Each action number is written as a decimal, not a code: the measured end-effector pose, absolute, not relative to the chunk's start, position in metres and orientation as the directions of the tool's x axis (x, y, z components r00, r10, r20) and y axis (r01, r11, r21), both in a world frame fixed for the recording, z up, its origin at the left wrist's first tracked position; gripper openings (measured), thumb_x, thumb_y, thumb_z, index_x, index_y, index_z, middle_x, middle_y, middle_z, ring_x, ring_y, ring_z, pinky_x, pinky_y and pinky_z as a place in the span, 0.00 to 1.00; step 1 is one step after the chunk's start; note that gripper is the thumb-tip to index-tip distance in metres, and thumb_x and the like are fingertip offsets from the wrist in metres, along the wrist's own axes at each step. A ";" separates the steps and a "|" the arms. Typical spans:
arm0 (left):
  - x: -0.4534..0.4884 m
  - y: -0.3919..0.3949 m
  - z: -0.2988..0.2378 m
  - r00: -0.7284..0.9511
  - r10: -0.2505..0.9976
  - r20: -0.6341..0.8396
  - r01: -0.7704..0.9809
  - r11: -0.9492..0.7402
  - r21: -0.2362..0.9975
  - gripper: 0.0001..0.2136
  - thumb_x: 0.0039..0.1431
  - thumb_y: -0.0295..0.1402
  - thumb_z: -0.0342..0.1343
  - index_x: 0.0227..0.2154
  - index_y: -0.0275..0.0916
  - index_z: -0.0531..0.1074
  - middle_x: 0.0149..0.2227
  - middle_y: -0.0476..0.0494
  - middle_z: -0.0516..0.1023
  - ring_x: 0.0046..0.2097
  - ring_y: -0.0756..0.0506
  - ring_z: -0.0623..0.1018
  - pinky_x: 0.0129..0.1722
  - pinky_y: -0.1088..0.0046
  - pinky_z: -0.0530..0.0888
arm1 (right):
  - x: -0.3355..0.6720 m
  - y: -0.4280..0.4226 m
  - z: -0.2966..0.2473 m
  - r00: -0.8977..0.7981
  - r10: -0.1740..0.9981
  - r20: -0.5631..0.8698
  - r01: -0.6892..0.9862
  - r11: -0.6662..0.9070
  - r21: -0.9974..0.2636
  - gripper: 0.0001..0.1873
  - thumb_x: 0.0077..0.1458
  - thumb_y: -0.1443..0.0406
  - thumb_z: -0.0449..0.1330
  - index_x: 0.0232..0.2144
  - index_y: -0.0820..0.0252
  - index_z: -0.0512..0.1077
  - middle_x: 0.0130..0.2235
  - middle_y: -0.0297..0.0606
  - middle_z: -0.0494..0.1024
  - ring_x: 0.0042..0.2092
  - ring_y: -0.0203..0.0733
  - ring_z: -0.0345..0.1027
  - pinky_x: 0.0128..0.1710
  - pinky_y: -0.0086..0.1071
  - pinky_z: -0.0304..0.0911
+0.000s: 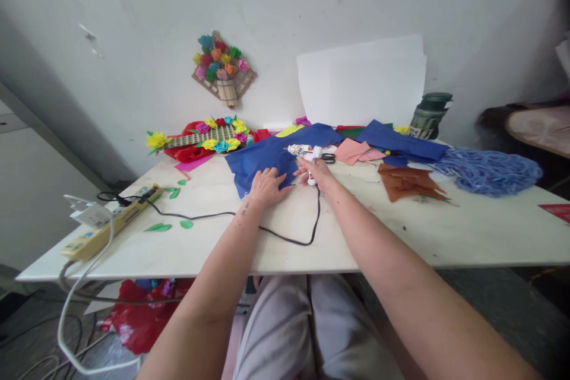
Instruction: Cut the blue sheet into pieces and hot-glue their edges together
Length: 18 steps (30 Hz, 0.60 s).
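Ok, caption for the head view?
Left hand flat on blue sheet, right hand gripping a white glue gun at the table.

2 bare forearms; a small dark mark (244, 209) sits just behind the left hand (267, 186); light grey trousers (285, 332).

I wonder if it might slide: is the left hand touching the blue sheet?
Touching. The head view shows the left hand flat on the blue sheet; the right hand grips the glue gun.
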<state>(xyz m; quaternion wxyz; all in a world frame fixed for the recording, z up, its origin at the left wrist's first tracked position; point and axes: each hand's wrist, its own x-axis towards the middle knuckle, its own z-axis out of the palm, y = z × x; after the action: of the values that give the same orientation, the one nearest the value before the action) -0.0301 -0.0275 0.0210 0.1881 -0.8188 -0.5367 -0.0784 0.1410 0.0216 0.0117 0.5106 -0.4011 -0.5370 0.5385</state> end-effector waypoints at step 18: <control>-0.036 -0.025 0.017 0.322 0.851 0.415 0.944 -0.323 -0.069 0.26 0.59 0.48 0.38 0.58 0.43 0.56 0.43 0.41 0.70 0.44 0.43 0.70 0.42 0.68 0.64 | 0.142 0.020 0.013 -0.137 0.983 0.125 -0.108 0.111 -0.988 0.17 0.51 0.56 0.58 0.37 0.64 0.67 0.25 0.38 0.76 0.15 0.34 0.65 0.12 0.25 0.59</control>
<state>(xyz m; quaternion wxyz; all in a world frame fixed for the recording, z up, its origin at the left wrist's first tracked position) -0.0364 -0.0254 0.0170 0.1512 -0.7987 -0.5619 -0.1533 0.1416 0.0196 0.0134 0.5159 -0.4067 -0.5379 0.5283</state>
